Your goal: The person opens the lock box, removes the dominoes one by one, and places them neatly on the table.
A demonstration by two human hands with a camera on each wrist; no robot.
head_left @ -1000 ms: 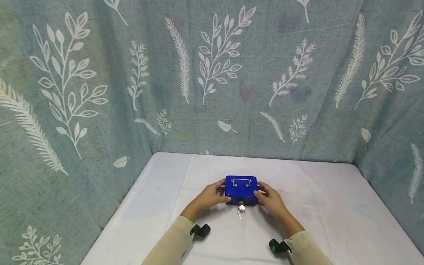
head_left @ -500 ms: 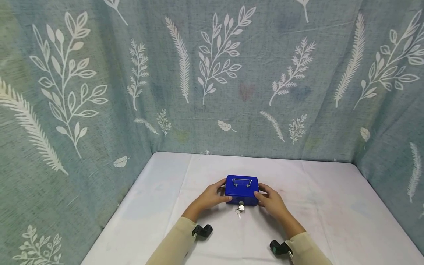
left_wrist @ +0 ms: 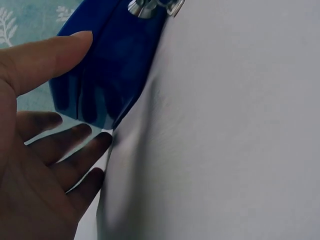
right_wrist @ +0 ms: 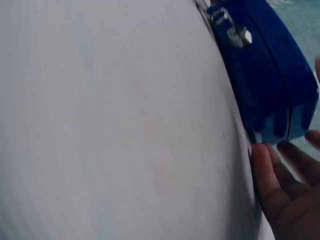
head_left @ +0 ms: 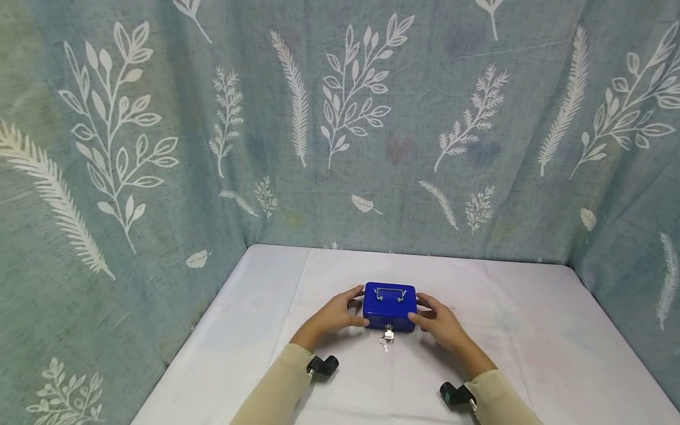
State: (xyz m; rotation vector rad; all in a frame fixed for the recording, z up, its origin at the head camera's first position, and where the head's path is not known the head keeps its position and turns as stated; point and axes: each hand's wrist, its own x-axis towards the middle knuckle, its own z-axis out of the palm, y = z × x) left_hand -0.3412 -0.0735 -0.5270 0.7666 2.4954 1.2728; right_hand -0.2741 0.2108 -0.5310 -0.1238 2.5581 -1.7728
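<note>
A small blue metal cash box (head_left: 390,311) with a wire carrying handle (head_left: 390,290) on its lid sits closed on the white-covered table. From the lock at its front, keys (head_left: 388,335) hang, one of them in the keyhole. My left hand (head_left: 334,314) is at the box's left side, thumb by the front corner; in the left wrist view its fingers (left_wrist: 82,160) are spread just off the end wall. On the opposite side is my right hand (head_left: 445,324), its thumb by the front right corner. The right wrist view shows its fingertips (right_wrist: 261,152) close to the end wall.
White cloth (head_left: 478,354) covers the table, with light creases. A blue-green leaf-patterned curtain (head_left: 372,224) hangs along the back and both sides. Black wrist cameras (head_left: 324,365) sit at the sleeve cuffs.
The box sits slightly farther right in the head view, which has itself shifted a little. My right hand has eased a little to the right, its thumb drawing back from the box.
</note>
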